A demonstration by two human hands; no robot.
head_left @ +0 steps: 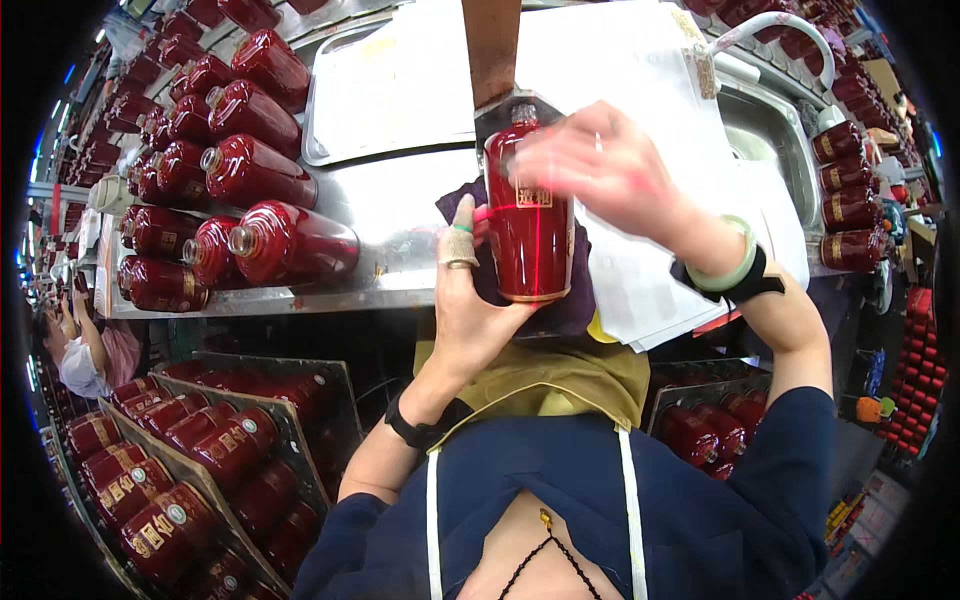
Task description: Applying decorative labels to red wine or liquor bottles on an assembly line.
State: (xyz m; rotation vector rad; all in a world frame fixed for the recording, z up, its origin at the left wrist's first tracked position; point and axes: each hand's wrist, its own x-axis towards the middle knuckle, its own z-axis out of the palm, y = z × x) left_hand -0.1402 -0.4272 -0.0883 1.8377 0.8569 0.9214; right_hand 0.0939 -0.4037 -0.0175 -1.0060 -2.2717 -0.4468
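A glossy dark red bottle (525, 250) with gold characters lies in front of me, its clear glass neck pointing away. My left hand (470, 310) grips it by the left side and the base, with wrappings on a finger. Over the upper right of the bottle is my right hand (600, 170), smeared by motion; its fingertips reach across the gold print, and whether they press on it I cannot tell. A thin red line of light runs down the bottle and across it. Beneath lies a dark purple cloth (575, 312).
Several red bottles (262, 170) stand at the left of the metal table (400, 195). White sheets (655, 290) lie to the right, before a sink (765, 125). A brown post (492, 45) rises beyond the bottle. Crates (270, 480) of bottles sit below. Another person (85, 360) is at far left.
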